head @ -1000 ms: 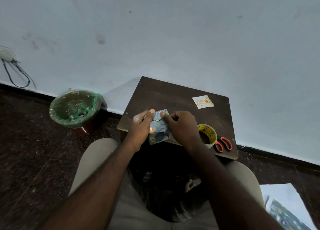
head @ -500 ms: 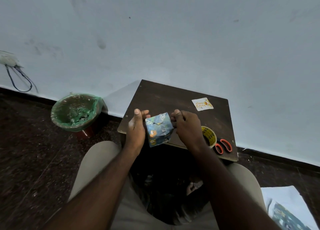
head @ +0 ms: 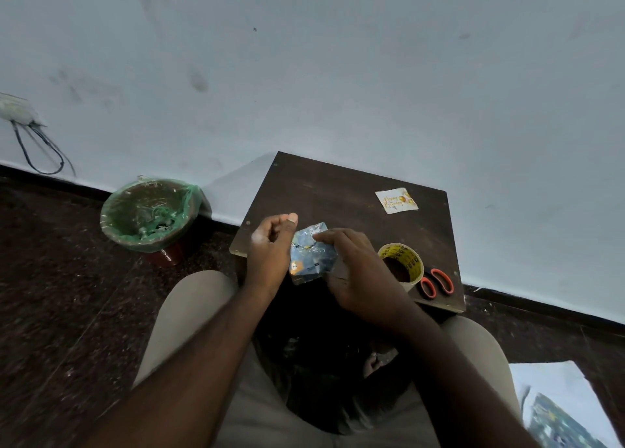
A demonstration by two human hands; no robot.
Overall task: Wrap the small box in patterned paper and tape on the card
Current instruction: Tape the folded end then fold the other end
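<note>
Flap-folding seems in hand: right hand (head: 358, 273) grips the wrapped box (head: 313, 256) at the table (head: 338, 184) near edge, forefinger pressing; left hand (head: 269, 250) curls beside it, hold unclear. Next likely needs tape (head: 404, 261).

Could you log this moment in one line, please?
left hand holds box; right hand on box; card untaped on table; tape, scissors idle

The card (head: 396, 200), at one o'clock on the table (head: 338, 184), reads "Happy Birthday" in gold script. Black print on the tape roll's (head: 402, 258) yellow band is too blurred to read.
</note>
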